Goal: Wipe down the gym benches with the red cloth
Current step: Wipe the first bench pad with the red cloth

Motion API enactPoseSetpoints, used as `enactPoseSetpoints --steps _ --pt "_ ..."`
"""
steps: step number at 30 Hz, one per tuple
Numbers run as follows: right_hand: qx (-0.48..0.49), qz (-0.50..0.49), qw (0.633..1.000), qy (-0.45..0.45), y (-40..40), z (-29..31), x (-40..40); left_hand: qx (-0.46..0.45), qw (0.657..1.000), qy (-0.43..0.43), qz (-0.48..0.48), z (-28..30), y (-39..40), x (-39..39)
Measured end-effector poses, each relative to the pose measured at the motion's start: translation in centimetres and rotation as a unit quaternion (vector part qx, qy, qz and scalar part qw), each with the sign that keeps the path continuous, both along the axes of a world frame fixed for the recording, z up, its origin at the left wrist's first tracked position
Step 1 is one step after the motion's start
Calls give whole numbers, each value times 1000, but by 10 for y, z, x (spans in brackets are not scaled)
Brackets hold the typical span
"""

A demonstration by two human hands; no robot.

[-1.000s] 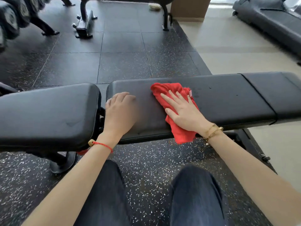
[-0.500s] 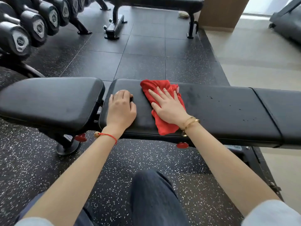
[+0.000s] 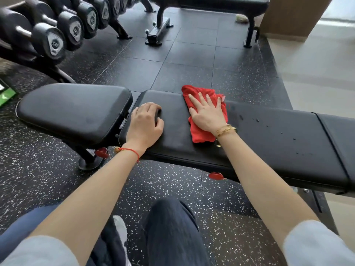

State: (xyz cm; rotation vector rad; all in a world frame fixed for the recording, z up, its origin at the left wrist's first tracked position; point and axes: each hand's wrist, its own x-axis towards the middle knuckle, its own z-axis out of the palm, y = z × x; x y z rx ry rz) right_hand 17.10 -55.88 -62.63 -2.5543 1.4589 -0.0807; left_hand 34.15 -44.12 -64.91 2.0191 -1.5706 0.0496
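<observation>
Head view of a person facing a black padded gym bench that runs across the frame. The right hand lies flat on the red cloth, its fingers straight and slightly spread, pressing the cloth onto the long back pad of the surface; the cloth sits toward the left end of that pad, its far edge reaching the pad's far rim and its near end stopping short of the near rim. A gold bracelet circles the right wrist. The left hand rests on the same pad, just beside the gap to the seat pad, with its fingers curled under and holding nothing (a red string is tied at this wrist). The two hands are near each other but apart. Small dark specks mark the pad to the right of the cloth. Red adjustment knobs show beneath the bench. On the speckled rubber floor beyond stand a rack of dumbbells at upper left and a second bench at top centre. The person's knees in dark trousers fill the lower edge.
</observation>
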Motion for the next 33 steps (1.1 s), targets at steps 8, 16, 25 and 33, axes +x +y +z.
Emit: enactPoseSetpoints --steps 8,16,25,33 --pt "-28 75 996 -34 42 -12 -35 -2 1000 -9 -9 -4 -1 5" --pt "4 -18 1000 -10 -2 -5 -62 10 1000 -10 0 -5 -1 -3" --pt "-33 79 996 -24 53 -11 -9 6 1000 -7 -7 -1 0 -1" --pt "-21 -43 999 -13 25 -9 -88 -8 1000 -6 -20 -8 1 3"
